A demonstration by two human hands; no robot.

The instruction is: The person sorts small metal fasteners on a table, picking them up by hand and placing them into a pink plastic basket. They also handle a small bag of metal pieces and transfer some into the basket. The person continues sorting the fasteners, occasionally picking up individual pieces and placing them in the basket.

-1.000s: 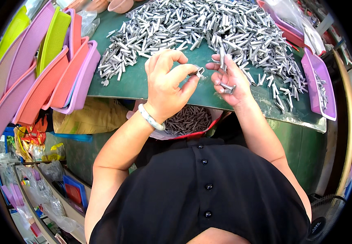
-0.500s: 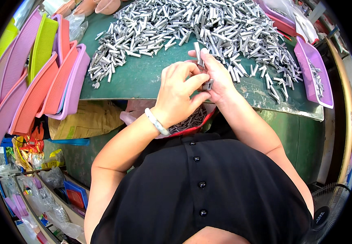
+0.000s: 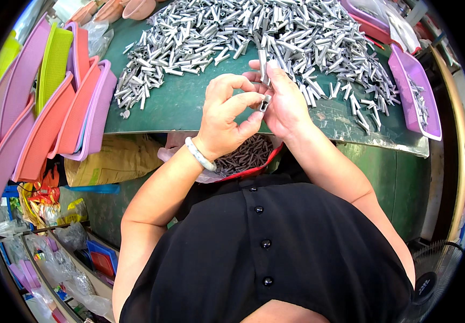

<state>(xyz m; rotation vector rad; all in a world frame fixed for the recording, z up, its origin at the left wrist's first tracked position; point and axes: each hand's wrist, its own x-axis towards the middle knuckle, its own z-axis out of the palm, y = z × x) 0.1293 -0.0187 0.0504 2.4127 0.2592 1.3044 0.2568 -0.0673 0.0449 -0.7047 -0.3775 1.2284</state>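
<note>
My left hand [image 3: 228,110], with a pale bangle [image 3: 200,154] at its wrist, pinches a short hollow metal piece [image 3: 264,103] between thumb and forefinger, its open end toward me. Just to the right, my right hand [image 3: 286,102] is half curled with its palm turned inward. It grips a longer grey metal tube piece [image 3: 263,67] that stands up between thumb and fingers. Both hands are above the front edge of the green table [image 3: 181,110]. Beyond them spreads a large heap of similar grey metal pieces [image 3: 200,40].
Below my hands, a red-rimmed container [image 3: 248,156] holds many dark, slender pieces. A purple basket [image 3: 416,91] with some metal pieces sits at the table's right. Stacked purple, orange and green baskets [image 3: 55,43] crowd the left. A black fan [image 3: 431,277] stands at lower right.
My left hand has shifted slightly left, its fingers now raised around the short piece, which shows its open end. My right hand keeps hold of the longer tube piece.
</note>
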